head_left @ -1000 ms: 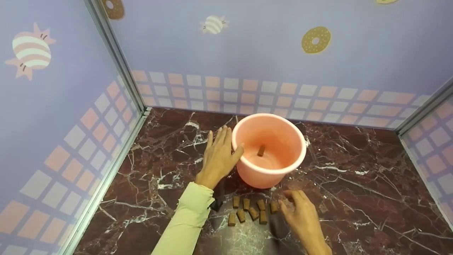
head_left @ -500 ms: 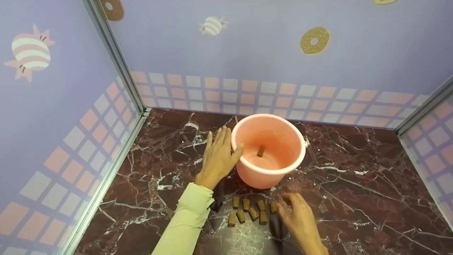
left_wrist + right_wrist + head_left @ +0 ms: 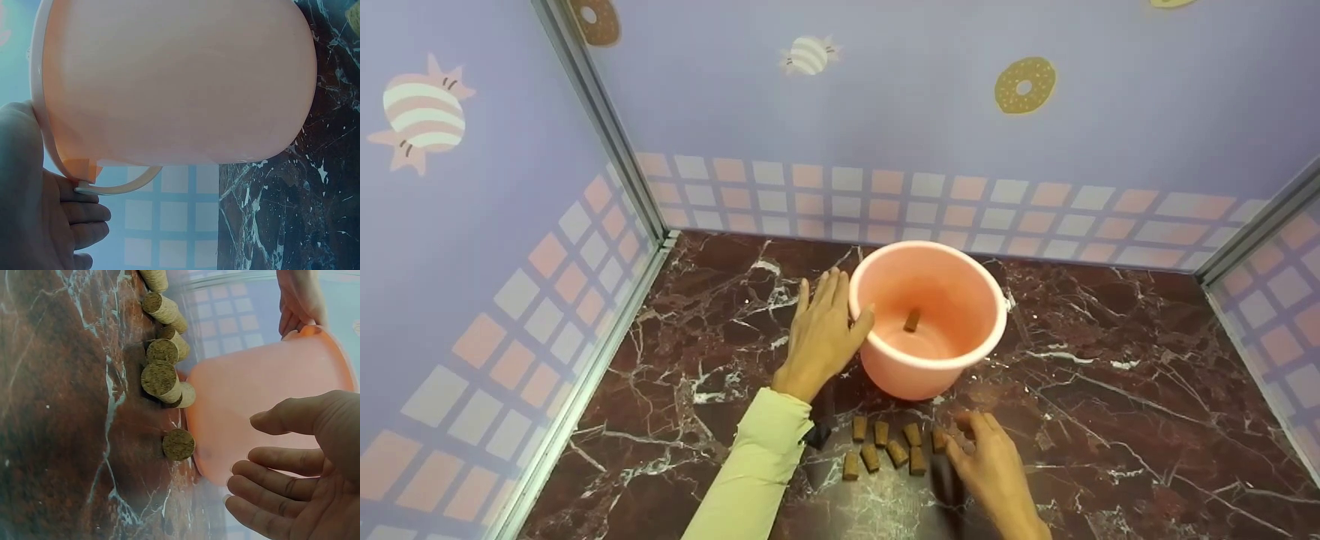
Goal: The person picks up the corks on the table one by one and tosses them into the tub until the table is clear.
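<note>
A pink bucket [image 3: 924,379] stands upright on the dark marbled surface. My left hand [image 3: 823,337] holds its left rim, thumb hooked over the edge and fingers extended along the outside. In the left wrist view, the rim [image 3: 38,73] runs between thumb and fingers, close by the handle [image 3: 126,185]. Inside the bucket lies one cork stopper [image 3: 912,321]. Several more corks [image 3: 897,453] lie in front of it. Beside the rightmost cork [image 3: 939,440] is my right hand [image 3: 994,465]; the right wrist view shows its thumb and fingers apart, with nothing between them.
A patterned back wall [image 3: 840,120] rises behind the bucket, with side walls [image 3: 457,247] to the left and right. Metal strips [image 3: 607,124] run along the corners. The marbled surface [image 3: 1110,420] extends on both sides of the bucket.
My right hand has shifted slightly left and nearer to me, close to the rightmost cork. The left hand, the bucket and the corks have stayed in place.
</note>
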`<action>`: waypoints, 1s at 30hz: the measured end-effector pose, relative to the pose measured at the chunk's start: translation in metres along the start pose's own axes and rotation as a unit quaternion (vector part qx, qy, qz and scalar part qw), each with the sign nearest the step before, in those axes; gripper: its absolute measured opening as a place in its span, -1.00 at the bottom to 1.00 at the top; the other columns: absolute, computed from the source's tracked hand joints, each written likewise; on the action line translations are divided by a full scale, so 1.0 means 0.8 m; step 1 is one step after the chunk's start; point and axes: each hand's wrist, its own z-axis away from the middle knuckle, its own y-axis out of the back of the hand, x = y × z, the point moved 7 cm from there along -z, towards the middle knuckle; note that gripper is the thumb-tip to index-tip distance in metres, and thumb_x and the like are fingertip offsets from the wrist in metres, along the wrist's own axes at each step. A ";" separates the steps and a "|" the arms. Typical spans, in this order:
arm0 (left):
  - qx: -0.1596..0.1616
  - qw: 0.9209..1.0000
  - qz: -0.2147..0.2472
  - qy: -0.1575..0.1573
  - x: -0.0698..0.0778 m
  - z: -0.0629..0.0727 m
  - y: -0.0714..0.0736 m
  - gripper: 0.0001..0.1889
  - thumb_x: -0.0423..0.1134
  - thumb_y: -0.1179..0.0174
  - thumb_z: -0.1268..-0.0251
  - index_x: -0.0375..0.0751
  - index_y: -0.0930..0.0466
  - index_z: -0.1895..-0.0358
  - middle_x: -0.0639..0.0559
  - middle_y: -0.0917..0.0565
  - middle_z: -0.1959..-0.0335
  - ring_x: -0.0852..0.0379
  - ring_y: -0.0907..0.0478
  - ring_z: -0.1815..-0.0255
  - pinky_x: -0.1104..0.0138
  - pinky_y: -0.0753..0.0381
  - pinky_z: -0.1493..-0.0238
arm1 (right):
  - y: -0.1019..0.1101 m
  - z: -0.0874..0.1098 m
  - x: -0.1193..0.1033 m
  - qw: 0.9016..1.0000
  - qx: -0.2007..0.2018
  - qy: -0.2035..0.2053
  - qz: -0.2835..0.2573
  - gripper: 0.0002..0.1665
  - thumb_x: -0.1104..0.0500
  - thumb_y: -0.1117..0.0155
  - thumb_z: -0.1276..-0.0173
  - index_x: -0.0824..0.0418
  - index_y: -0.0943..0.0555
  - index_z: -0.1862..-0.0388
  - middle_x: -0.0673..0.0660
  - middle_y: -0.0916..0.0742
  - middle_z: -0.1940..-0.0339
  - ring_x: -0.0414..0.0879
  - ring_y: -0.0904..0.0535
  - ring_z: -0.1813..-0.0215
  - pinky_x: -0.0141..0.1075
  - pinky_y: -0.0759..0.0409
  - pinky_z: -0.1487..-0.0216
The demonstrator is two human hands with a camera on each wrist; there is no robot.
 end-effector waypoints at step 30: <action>0.002 1.000 0.001 -0.005 0.000 0.001 0.002 -0.19 0.17 0.12 -0.66 -0.47 -0.16 -0.61 -0.32 -0.17 -0.65 -0.17 -0.07 -0.70 -0.03 0.37 -0.70 | -0.016 0.003 0.010 0.999 -0.029 -0.014 0.027 -0.65 0.30 -0.65 -0.18 0.34 -0.70 0.12 0.17 -0.72 0.22 0.13 -0.70 0.20 0.08 -0.72 0.15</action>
